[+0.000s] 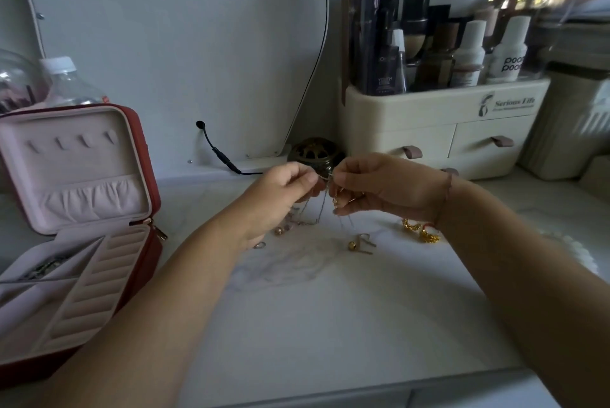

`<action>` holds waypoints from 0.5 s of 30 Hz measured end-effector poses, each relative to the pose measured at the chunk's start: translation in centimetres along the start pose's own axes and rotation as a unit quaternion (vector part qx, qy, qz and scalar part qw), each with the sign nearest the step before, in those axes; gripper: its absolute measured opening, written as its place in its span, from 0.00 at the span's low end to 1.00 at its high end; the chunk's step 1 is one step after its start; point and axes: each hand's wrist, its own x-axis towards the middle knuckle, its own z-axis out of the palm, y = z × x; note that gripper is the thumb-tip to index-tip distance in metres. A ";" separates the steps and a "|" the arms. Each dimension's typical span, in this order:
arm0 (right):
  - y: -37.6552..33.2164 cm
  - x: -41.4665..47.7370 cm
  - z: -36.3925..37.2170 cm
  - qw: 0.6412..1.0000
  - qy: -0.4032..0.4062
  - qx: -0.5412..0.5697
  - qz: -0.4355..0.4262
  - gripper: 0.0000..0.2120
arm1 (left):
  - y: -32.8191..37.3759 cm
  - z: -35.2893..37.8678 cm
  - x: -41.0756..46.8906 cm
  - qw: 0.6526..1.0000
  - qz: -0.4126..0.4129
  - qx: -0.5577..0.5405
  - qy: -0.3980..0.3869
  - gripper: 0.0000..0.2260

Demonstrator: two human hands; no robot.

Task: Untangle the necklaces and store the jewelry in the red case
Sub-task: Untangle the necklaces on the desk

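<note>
Both hands meet above the middle of the marble tabletop and pinch a thin tangled necklace chain (321, 206) that hangs down between them. My left hand (280, 196) grips it from the left, my right hand (379, 186) from the right. Small gold pendants and earrings (358, 245) dangle or lie just under the hands, with rosy beads (283, 230) to the left. A bright gold chain (419, 231) lies by my right wrist. The red case (145, 156) stands open at the left, pink lined, with a dark chain in one tray compartment (46, 267).
A cream cosmetics organiser (439, 130) with bottles and two drawers stands at the back right. A dark metal ball ornament (313, 151) sits behind the hands, next to a black cable (218, 153) and a mirror base. A plastic bottle (66, 84) stands behind the case.
</note>
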 end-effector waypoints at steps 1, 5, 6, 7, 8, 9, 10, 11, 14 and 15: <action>-0.1 -0.1 0.1 1.000 -0.007 0.028 0.005 0.06 | 0.1 0.1 0.0 0.999 0.004 -0.037 -0.006 0.08; -0.4 -0.2 0.0 0.997 -0.022 0.069 0.007 0.06 | 0.7 0.0 -0.2 0.985 -0.007 -0.170 -0.019 0.08; -0.4 -0.2 -0.1 0.997 -0.029 0.076 0.009 0.07 | 0.8 -0.1 -0.2 0.982 -0.008 -0.189 -0.019 0.08; -0.4 -0.3 -0.2 0.996 -0.036 0.080 0.011 0.08 | 0.9 -0.2 -0.3 0.980 -0.007 -0.199 -0.018 0.08; -0.4 -0.3 -0.3 0.996 -0.041 0.079 0.011 0.07 | 1.0 -0.2 -0.3 0.979 -0.006 -0.203 -0.018 0.08; -0.5 -0.4 -0.4 0.996 -0.042 0.075 0.010 0.06 | 1.1 -0.2 -0.4 0.978 -0.006 -0.206 -0.016 0.08; -0.5 -0.4 -0.5 0.997 -0.038 0.069 0.012 0.04 | 1.1 -0.2 -0.4 0.978 -0.005 -0.210 -0.015 0.08; -0.7 -0.5 -0.5 0.998 -0.032 0.060 0.016 0.04 | 1.1 -0.2 -0.5 0.977 -0.003 -0.211 -0.015 0.07; -0.6 -0.5 -0.8 0.999 -0.008 0.014 0.039 0.10 | 1.2 -0.2 -0.5 0.978 0.005 -0.207 -0.014 0.07; -0.5 -0.4 -0.9 0.999 0.006 -0.007 0.046 0.13 | 1.3 -0.3 -0.5 0.978 0.006 -0.208 -0.012 0.07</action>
